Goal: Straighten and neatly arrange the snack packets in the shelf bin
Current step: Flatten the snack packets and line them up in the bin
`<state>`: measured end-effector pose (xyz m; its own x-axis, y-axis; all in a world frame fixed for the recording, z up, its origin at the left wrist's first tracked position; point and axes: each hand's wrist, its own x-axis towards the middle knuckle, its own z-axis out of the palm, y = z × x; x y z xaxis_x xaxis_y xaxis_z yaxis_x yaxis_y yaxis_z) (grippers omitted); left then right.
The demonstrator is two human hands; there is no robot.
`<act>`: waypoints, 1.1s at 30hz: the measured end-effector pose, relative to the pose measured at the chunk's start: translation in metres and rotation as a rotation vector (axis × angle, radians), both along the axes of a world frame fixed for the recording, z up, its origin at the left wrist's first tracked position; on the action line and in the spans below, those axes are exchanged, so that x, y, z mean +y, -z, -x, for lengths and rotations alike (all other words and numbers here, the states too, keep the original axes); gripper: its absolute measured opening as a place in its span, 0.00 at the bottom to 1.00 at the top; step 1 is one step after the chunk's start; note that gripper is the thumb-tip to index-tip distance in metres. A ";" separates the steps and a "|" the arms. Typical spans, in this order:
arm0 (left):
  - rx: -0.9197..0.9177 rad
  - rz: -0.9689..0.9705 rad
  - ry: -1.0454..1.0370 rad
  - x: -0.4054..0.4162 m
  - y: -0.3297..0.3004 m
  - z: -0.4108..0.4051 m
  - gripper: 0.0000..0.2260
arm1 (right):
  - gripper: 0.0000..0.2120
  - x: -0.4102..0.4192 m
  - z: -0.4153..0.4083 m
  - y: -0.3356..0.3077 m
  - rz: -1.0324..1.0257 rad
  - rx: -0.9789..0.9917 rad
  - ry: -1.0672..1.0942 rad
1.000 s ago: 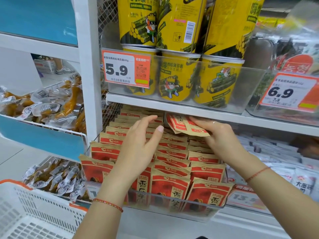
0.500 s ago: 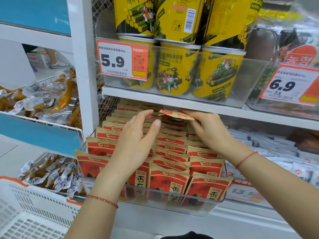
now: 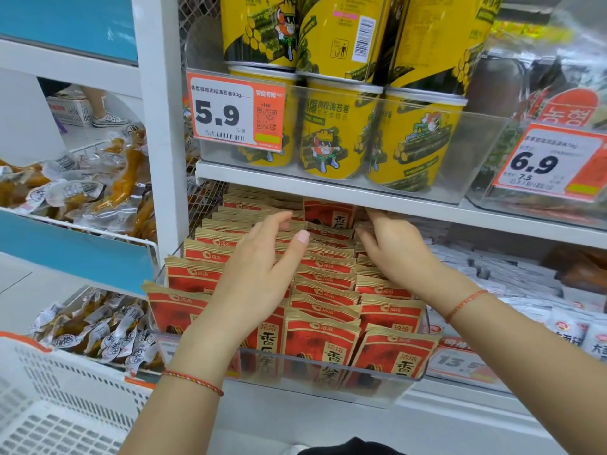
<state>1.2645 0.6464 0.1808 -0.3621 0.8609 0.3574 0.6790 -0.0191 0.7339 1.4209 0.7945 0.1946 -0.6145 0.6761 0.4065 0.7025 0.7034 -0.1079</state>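
Standing upright, flat kraft-paper snack packets (image 3: 320, 343) fill clear plastic bin (image 3: 328, 367).

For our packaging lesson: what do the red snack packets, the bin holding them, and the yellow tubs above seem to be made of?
Red snack packets: apparently matte kraft-style paper, judging by tan ribbed top seals.
Bin: clear rigid plastic, glossy; packets show through its front wall.
Yellow tubs: probably printed card or plastic with pale rims; unclear which.
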 end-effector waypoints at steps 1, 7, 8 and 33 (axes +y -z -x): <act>0.004 0.004 0.000 0.000 0.000 0.000 0.24 | 0.21 -0.004 -0.005 0.001 0.006 -0.039 0.003; 0.057 0.025 -0.011 -0.001 0.000 -0.005 0.25 | 0.25 -0.009 -0.007 -0.002 -0.017 -0.078 0.008; 0.067 0.027 -0.012 -0.001 0.000 -0.005 0.25 | 0.25 -0.008 -0.004 -0.002 -0.015 -0.088 -0.002; 0.144 0.136 0.004 -0.006 -0.004 -0.007 0.27 | 0.22 0.030 0.032 -0.006 0.301 0.035 0.187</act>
